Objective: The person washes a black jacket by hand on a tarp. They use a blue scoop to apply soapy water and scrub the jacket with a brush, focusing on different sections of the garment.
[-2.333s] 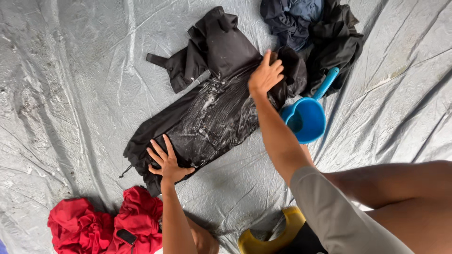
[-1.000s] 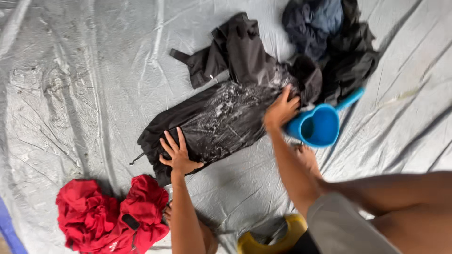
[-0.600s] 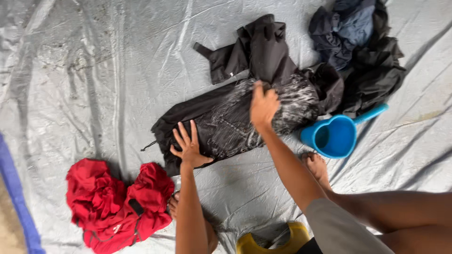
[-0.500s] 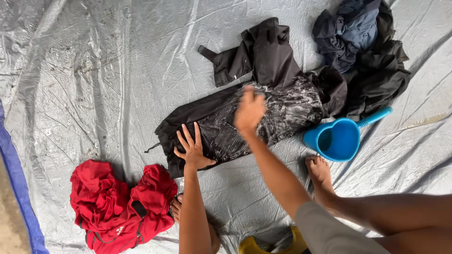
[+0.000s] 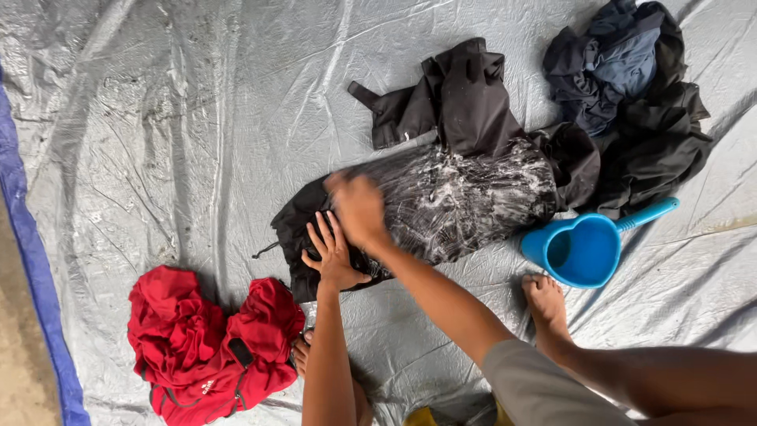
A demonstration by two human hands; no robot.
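Flat and open, your left hand (image 5: 333, 254) pinned the near end of the soapy black garment (image 5: 441, 201) on the grey tarp (image 5: 158, 142), while your right hand (image 5: 359, 209), blurred, pressed palm-down beside it, gripping nothing. That cloth looked wet, heavy, limp and slick, so bunched folds gave the surest hold.

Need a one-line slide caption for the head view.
Both hands, left and right, press a soapy black garment on a grey tarp, blue scoop alongside.

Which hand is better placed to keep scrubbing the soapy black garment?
Probably the right hand: it lies on the lathered black garment, while the left hand presses its near end flat.
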